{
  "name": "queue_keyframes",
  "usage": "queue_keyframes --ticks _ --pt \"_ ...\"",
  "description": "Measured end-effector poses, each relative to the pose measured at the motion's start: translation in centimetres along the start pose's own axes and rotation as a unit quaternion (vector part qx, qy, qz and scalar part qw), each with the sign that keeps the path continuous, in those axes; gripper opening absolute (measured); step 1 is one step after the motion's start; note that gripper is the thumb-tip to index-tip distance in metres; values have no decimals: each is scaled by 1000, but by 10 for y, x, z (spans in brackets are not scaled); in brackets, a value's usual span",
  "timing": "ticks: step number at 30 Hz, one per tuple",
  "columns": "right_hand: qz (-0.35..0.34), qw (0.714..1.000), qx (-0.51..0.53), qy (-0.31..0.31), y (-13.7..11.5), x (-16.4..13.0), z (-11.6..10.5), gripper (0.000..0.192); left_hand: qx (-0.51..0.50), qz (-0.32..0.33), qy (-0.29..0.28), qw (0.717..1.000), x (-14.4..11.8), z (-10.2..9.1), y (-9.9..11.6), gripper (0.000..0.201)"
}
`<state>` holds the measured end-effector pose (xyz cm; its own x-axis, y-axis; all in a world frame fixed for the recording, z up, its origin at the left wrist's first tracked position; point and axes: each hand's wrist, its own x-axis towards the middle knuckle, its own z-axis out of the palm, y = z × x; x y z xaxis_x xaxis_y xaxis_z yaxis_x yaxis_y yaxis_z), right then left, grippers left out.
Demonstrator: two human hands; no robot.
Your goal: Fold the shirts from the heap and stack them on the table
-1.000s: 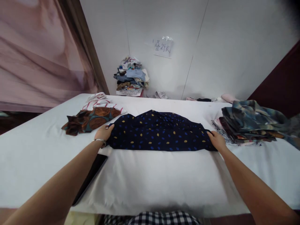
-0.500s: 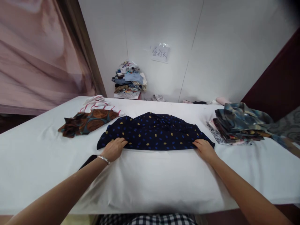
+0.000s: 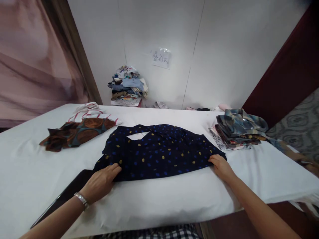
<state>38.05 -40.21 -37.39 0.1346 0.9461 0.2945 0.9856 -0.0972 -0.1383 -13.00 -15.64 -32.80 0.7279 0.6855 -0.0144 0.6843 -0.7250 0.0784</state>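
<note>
A navy shirt (image 3: 159, 152) printed with small blue and yellow marks lies in a rumpled, folded shape across the white table. My left hand (image 3: 102, 181) is closed on its near left edge, thumb hidden. At the near right edge, my right hand (image 3: 220, 166) pinches the cloth between thumb and fingers. White table shows through a gap near the shirt's upper left. Partly beneath my left forearm lies a dark flat piece (image 3: 67, 189) with a straight pale edge; whether it joins the shirt I cannot tell.
A brown patterned garment (image 3: 79, 131) and a white-and-red striped one (image 3: 93, 111) lie at the left. Folded clothes (image 3: 239, 127) are stacked on the right. Behind the table rises a tall clothes pile (image 3: 128, 86), with a paper sign (image 3: 161, 58) on the wall.
My left hand has drawn the shirt's near left edge toward me and leftward, opening a gap at its upper left. More of the dark flat piece shows. The view has shifted right.
</note>
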Motion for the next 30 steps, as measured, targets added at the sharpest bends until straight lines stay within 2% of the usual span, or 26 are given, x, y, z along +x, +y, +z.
queue_keyframes --ticks 3,5,7,10,12,15,17,20,22,24,28,30 --pt "43 995 87 -21 -9 -1 -6 46 -97 -55 -59 992 0 -7 -4 51" --pt "67 985 158 -21 -18 11 -16 42 -158 -98 -70 980 12 -19 -3 53" --pt "87 974 208 2 -28 32 -24 33 -185 -120 -23 975 32 -29 -1 50" --pt "108 969 218 29 -42 76 -25 29 -148 -95 72 982 76 -35 2 42" --pt "113 974 194 22 -51 110 -19 29 -83 -74 70 991 106 -34 2 39" --pt "101 984 148 -22 -70 162 -2 29 -16 -67 26 997 141 -26 5 39" --pt "73 987 131 -63 -87 191 11 33 -6 -66 16 998 153 -18 11 38" --pt "37 987 92 -124 -113 222 32 45 14 -71 10 997 161 -9 22 23" --pt "38 985 58 -157 -124 234 45 48 26 -89 7 996 166 -11 24 21" --pt "46 982 42 -177 -127 241 54 45 35 -112 15 993 177 -22 18 28" --pt "56 983 48 -169 -121 244 64 37 50 -125 55 989 215 -52 -1 36" --pt "65 984 51 -156 -117 243 67 36 52 -113 66 990 234 -58 -8 35"
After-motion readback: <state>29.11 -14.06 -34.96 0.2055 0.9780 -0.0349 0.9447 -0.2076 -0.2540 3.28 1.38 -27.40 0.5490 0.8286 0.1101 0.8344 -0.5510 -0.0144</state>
